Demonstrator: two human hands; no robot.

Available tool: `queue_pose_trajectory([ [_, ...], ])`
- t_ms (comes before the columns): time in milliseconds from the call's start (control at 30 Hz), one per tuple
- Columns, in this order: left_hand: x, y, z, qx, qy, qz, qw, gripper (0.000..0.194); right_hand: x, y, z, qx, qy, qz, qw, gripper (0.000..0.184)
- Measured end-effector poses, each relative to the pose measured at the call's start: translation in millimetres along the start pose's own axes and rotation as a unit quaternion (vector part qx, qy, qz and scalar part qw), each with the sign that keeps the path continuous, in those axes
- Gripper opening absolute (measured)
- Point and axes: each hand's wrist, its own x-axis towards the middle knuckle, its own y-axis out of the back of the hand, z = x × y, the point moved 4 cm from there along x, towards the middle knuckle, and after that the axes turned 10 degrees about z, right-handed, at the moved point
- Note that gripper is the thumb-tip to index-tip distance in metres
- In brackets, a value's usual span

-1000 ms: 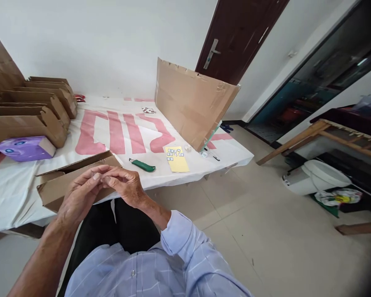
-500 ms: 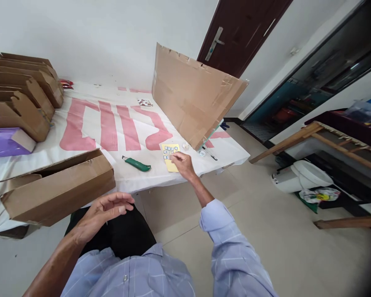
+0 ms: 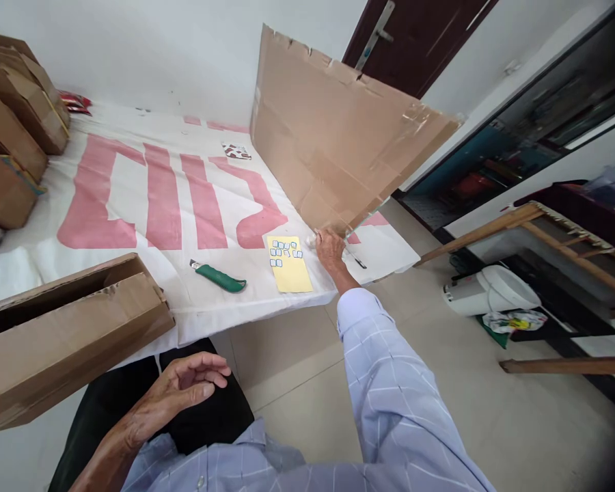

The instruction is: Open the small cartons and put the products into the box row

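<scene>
My right hand [image 3: 330, 247] reaches across the white table cover [image 3: 148, 287] and closes its fingers on a small white object [image 3: 311, 240] beside the foot of the upright cardboard sheet [image 3: 333, 150]. Just left of that hand lies a yellow sheet [image 3: 289, 272] carrying several small blue-edged stickers. A green utility knife [image 3: 219, 276] lies further left. My left hand [image 3: 184, 389] rests over my lap with curled, loosely parted fingers and holds nothing. A long open cardboard box [image 3: 66, 331] sits at the table's near edge above it.
Folded cardboard boxes [image 3: 10, 116] are stacked at the far left. A pen [image 3: 356, 260] lies near the table's right corner. A dark door [image 3: 420, 34] stands behind the cardboard. On the floor to the right are a white appliance [image 3: 486, 290] and wooden poles [image 3: 517, 225].
My hands separated from in front of the box. My right hand reached to the yellow sheet, then past it to the small white object. My left hand dropped to my lap.
</scene>
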Motion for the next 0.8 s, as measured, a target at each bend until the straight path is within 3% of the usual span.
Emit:
queue_pose_trajectory([
  [267, 6.2, 0.9, -6.0, -0.021, 0.02, -0.009, 1.0, 0.051, -6.4, -24.7, 11.6, -0.062, 0.047, -0.042, 0.996, 0.032],
  [567, 9.3, 1.6, -10.5, -0.022, 0.022, -0.009, 0.999, 0.049, -10.1, -22.2, 15.3, -0.017, 0.103, -0.069, 0.992, 0.025],
  [800, 8.8, 4.7, -16.6, -0.021, 0.027, -0.006, 0.999, 0.05, 7.5, -27.0, 26.2, 0.057, 0.057, -0.081, 0.993, 0.029],
])
